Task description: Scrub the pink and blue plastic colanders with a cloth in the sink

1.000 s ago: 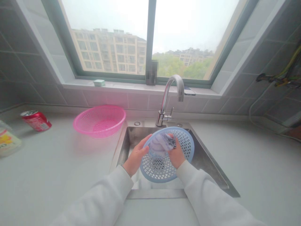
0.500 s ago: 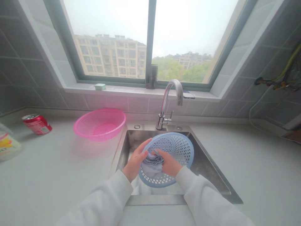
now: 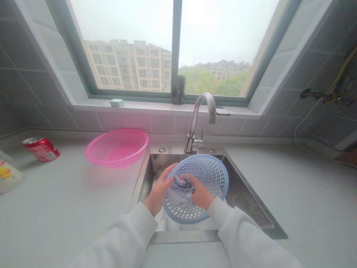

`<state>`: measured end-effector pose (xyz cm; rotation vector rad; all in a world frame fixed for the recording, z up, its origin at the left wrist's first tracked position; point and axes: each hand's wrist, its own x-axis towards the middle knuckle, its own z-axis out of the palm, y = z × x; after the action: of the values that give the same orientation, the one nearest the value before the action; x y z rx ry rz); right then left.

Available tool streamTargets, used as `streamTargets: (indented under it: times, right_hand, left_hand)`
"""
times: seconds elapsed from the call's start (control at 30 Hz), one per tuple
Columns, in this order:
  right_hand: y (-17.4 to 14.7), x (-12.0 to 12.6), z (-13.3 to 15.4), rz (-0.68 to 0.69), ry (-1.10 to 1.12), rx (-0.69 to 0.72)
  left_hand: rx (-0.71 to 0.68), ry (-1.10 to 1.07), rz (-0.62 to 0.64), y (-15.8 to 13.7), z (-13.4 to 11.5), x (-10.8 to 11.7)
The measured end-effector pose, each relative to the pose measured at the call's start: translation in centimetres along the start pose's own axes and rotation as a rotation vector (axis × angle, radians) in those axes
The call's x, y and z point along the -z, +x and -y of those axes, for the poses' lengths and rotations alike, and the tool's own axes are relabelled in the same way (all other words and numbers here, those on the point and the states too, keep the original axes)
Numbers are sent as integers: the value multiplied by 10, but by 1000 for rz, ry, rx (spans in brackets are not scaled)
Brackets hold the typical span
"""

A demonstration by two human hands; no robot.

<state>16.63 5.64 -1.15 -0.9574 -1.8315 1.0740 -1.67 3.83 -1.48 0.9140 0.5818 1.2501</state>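
A blue plastic colander [image 3: 216, 175] with a perforated wall is held tilted over the steel sink [image 3: 245, 197], its inside facing me. My left hand [image 3: 159, 190] grips its left rim, thumb on the inner side. Bunched in my right hand [image 3: 201, 191] is a pale grey-white cloth [image 3: 180, 193], pressed against the inner wall at the left of the colander. The fingers of my right hand are closed round the cloth and partly hidden by its folds.
The tap [image 3: 206, 100] rises behind the sink. Left of it stands a pink basket [image 3: 119, 158]; farther left are a red can [image 3: 41, 149] and a partly cut-off container [image 3: 9, 173]. On the windowsill lie a phone [image 3: 222, 111] and a pale green block [image 3: 116, 102].
The cloth and my right hand have shifted very slightly against the colander's inner wall. The colander is tipped a little differently; my left hand keeps its hold. The whole view has shifted slightly.
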Motion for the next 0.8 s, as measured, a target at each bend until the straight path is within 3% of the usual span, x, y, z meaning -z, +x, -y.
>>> streamTargets:
  times: [0.1, 0.2, 0.3, 0.43, 0.57, 0.67, 0.8]
  right_hand:
    - [0, -1, 1, 255, -112, 68]
    - [0, 0, 3, 266, -130, 98]
    - [1, 2, 2, 95, -19, 61]
    - [2, 6, 0, -299, 197, -44]
    - [1, 12, 2, -427, 314, -142]
    - [1, 8, 3, -318, 269, -138]
    - [2, 0, 6, 38, 133, -29]
  left_hand:
    - [13, 77, 2, 0, 0, 3]
    - [-4, 141, 8, 0, 0, 4]
    - [14, 116, 16, 0, -1, 3]
    - [-2, 115, -3, -1, -2, -1]
    - [7, 72, 2, -2, -3, -5]
    - [4, 56, 4, -3, -2, -5]
    - [4, 47, 0, -3, -2, -4]
